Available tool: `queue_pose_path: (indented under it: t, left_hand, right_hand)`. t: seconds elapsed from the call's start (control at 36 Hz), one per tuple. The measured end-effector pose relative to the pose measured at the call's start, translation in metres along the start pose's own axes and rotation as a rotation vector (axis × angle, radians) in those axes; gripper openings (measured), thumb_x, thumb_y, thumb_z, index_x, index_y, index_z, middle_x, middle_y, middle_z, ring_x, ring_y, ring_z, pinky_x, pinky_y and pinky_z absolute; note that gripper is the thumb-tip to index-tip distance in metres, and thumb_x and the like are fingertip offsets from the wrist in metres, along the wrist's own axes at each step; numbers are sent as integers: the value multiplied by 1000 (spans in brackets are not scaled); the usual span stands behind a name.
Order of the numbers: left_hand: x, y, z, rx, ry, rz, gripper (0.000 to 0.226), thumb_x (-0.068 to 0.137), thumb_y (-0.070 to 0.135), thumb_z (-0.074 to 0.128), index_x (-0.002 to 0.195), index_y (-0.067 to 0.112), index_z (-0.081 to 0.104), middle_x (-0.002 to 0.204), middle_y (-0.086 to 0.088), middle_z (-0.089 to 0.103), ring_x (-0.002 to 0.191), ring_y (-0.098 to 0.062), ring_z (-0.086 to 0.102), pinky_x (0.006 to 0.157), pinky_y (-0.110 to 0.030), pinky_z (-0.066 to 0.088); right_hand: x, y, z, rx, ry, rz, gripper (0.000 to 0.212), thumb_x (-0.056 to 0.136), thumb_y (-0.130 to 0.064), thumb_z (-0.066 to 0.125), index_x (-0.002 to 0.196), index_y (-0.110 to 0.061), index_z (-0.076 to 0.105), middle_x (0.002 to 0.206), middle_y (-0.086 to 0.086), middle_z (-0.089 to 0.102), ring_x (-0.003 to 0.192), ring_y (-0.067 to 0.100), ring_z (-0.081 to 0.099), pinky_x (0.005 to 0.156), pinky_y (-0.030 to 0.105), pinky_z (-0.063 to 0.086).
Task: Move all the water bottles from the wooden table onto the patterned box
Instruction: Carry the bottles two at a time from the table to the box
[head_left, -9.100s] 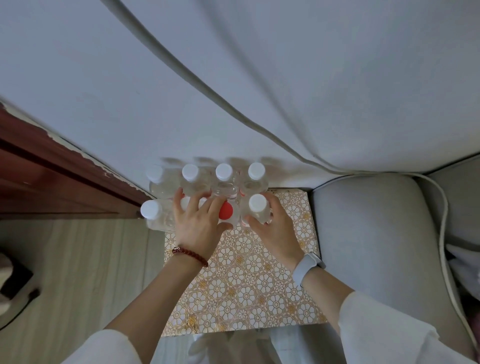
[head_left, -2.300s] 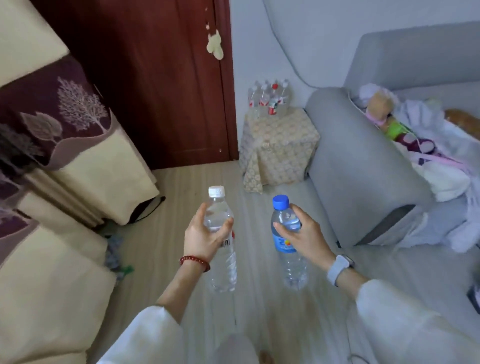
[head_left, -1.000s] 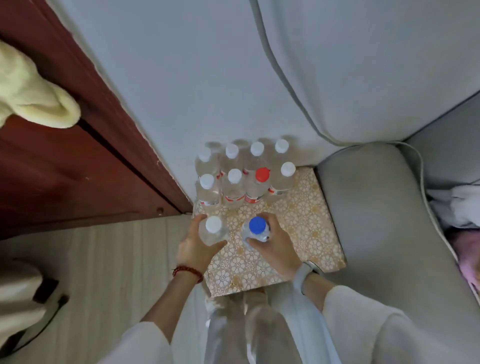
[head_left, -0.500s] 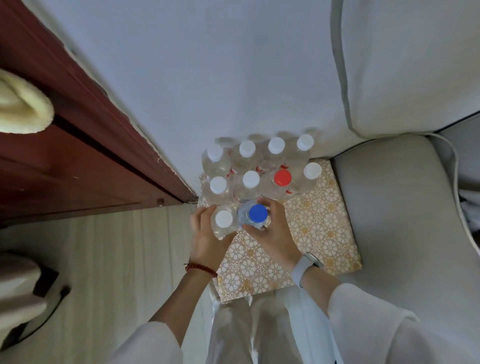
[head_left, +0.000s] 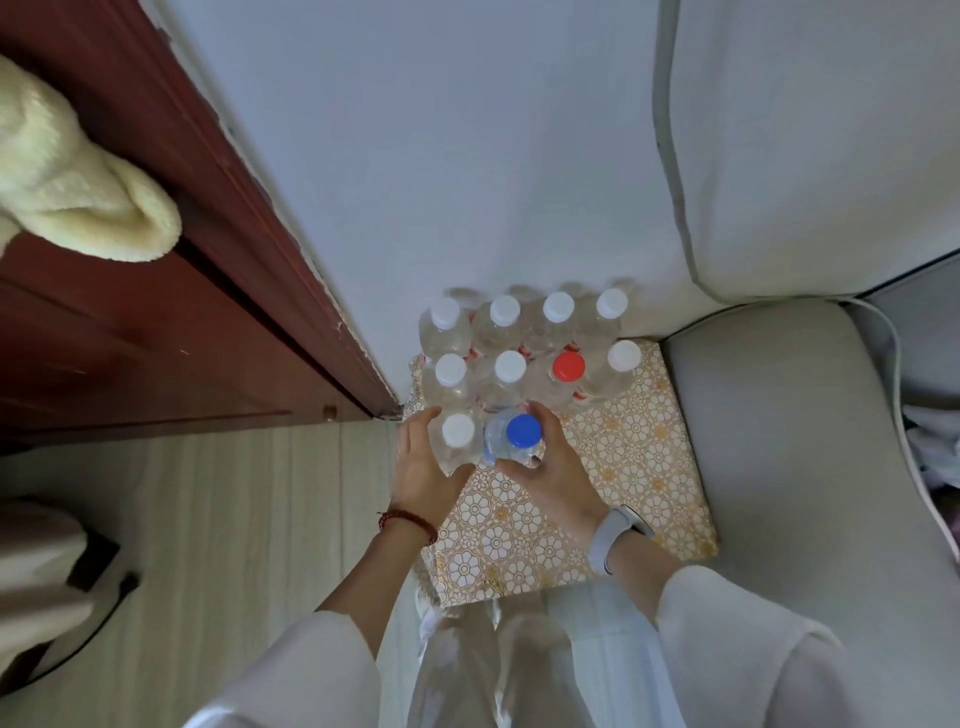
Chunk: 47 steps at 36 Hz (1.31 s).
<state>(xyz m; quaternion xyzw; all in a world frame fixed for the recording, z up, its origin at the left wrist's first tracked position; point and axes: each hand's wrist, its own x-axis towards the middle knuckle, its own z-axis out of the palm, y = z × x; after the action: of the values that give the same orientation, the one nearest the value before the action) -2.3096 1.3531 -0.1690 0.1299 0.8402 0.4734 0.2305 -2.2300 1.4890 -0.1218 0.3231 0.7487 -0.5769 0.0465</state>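
The patterned box (head_left: 639, 483) stands against the wall between a door and a sofa arm. Two rows of clear water bottles (head_left: 506, 332) fill its far edge, most with white caps and one with a red cap (head_left: 569, 366). In front of them my left hand (head_left: 421, 473) grips a white-capped bottle (head_left: 458, 436). Beside it my right hand (head_left: 558, 475) grips a blue-capped bottle (head_left: 519, 434). Both bottles stand upright on the box, touching the second row.
A dark red wooden door (head_left: 156, 332) is on the left, with a cream cloth (head_left: 78, 197) hanging on it. The grey sofa arm (head_left: 810, 467) borders the box on the right. Pale wood floor (head_left: 234, 519) lies to the left.
Both hands pushed the two bottles a little farther back, against the second row. The camera view shifted slightly.
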Motion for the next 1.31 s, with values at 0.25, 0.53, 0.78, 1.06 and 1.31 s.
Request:
queue_pose_path:
  t: [0.25,0.53,0.78,1.06,1.31]
  left_hand:
    - [-19,18,-13,61,-83,-71,100,67,12,75,142,28,11,148,-2,23,132,-21,31,105,-36,31]
    - [-79,95,-135,188,287,-157,60,84,22,60,137,16,33,144,-8,31,124,-25,42,102,-30,36]
    - [-283,121,-289,365,878,-245,43,86,25,57,127,14,48,124,-10,51,110,-27,52,92,-27,39]
    - [-639,53,-329,378,1417,-666,43,84,34,60,122,15,53,122,-10,56,112,-28,53,97,-39,41]
    - [-978,-10,-280,362,1758,-1004,40,86,33,58,120,12,54,121,-10,57,113,-26,52,95,-41,43]
  right_hand:
    - [-24,-18,-17,-146,5,29,79,83,-14,66,145,-14,16,151,4,24,136,11,23,105,21,14]
    - [-67,-145,-23,-273,-149,-373,28,93,-15,49,120,-11,54,121,2,56,117,16,49,101,26,36]
    - [-171,-260,111,-409,-663,-734,21,90,-20,52,107,-19,63,96,-8,62,92,9,60,87,21,45]
    - [-439,-245,317,-499,-1178,-1058,27,92,-21,48,118,-21,55,96,-7,57,94,14,57,85,28,44]
    - [-781,-136,448,-599,-1705,-1262,25,92,-16,49,116,-11,58,109,9,63,94,19,58,81,23,43]
